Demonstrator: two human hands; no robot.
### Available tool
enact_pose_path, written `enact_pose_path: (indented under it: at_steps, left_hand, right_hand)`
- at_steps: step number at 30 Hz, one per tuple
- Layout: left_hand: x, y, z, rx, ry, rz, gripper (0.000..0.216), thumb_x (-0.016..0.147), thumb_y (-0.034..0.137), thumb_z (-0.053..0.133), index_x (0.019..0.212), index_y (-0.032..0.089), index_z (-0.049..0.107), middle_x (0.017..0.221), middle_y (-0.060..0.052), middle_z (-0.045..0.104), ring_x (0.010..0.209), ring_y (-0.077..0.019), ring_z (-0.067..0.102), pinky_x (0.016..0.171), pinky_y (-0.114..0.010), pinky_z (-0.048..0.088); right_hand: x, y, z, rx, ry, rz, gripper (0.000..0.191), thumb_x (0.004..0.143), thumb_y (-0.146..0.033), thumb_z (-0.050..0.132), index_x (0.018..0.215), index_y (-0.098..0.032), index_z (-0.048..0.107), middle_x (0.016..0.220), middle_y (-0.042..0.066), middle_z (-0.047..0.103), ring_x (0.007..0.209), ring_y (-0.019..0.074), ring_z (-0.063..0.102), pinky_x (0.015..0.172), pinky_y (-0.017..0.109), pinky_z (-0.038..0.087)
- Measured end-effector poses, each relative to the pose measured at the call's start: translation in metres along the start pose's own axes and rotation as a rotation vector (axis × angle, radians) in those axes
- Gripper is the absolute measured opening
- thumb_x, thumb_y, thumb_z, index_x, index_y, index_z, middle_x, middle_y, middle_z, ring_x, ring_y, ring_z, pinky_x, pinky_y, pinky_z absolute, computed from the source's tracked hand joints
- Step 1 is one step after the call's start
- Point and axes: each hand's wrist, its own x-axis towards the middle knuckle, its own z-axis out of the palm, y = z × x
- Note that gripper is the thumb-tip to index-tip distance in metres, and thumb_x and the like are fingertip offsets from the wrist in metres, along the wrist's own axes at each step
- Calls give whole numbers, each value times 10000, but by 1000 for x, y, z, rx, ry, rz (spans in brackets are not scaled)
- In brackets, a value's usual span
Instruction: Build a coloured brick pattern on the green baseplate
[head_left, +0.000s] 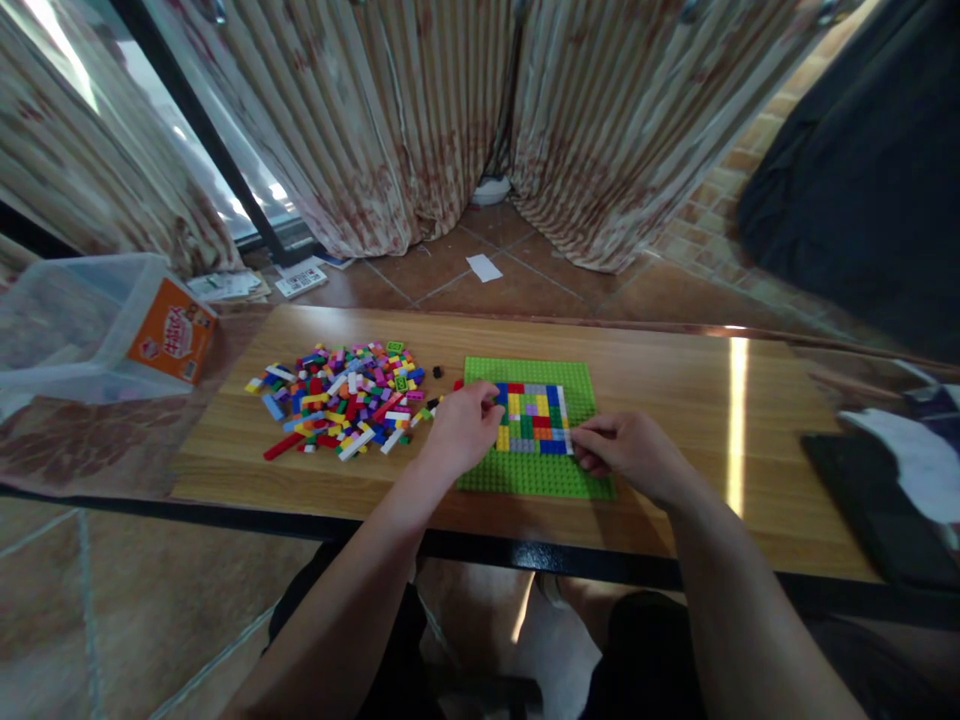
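Observation:
A green baseplate [536,477] lies on the wooden table with a many-coloured block of building bricks [531,422] pressed onto its middle. White bricks [565,410] run along the block's right edge. My left hand [466,425] rests over the plate's left side, fingers curled in at the block's left edge; whatever is between them is hidden. My right hand [626,450] is at the block's lower right corner. Its thumb and fingertips are pinched together beside the white bricks, and what they grip is too small to make out.
A heap of loose bricks [345,400] spreads over the table's left part, with a black brick [437,372] apart from it. A clear plastic box [82,310] with an orange label stands at far left. A dark flat object [874,500] lies at the right end. Curtains [360,120] hang behind.

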Motion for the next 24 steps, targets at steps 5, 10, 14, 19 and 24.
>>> enact_pose_path:
  at_steps: [5, 10, 14, 19, 24]
  left_hand:
    - [0, -1, 1, -10, 3, 6, 235, 858, 151, 592, 1073, 127, 685, 956, -112, 750, 882, -224, 700, 844, -366, 542]
    - [0, 0, 0, -18, -7, -3, 252, 846, 127, 597, 1083, 116, 680, 950, -117, 745, 874, -227, 698, 847, -369, 541]
    - [0, -1, 2, -32, -9, -7, 266, 822, 110, 613, 1080, 128, 678, 946, -107, 740, 859, -222, 692, 834, -363, 542]
    - [-1, -4, 7, -68, 19, -25, 251, 795, 90, 621, 1032, 143, 685, 913, -88, 727, 821, -199, 679, 790, -338, 545]
    - [1, -5, 8, -90, 28, -41, 201, 775, 87, 642, 961, 141, 694, 879, -83, 721, 792, -195, 672, 775, -339, 549]
  right_hand:
    - [0, -5, 0, 6, 2, 35, 228, 734, -360, 732, 628, -160, 703, 569, 41, 677, 478, 112, 591, 452, 208, 506]
    - [1, -6, 3, -4, 25, 51, 174, 750, -281, 689, 631, -156, 704, 572, 40, 677, 481, 106, 588, 442, 194, 488]
    - [1, -4, 3, -11, 31, 28, 165, 751, -259, 664, 623, -161, 702, 568, 35, 672, 482, 109, 586, 442, 198, 487]
    - [2, -3, 4, -16, 46, -4, 181, 726, -303, 687, 602, -171, 693, 549, 32, 664, 468, 116, 575, 430, 210, 478]
    - [5, 0, 5, 0, 30, -9, 161, 716, -288, 680, 603, -173, 691, 545, 27, 659, 473, 122, 579, 438, 217, 483]
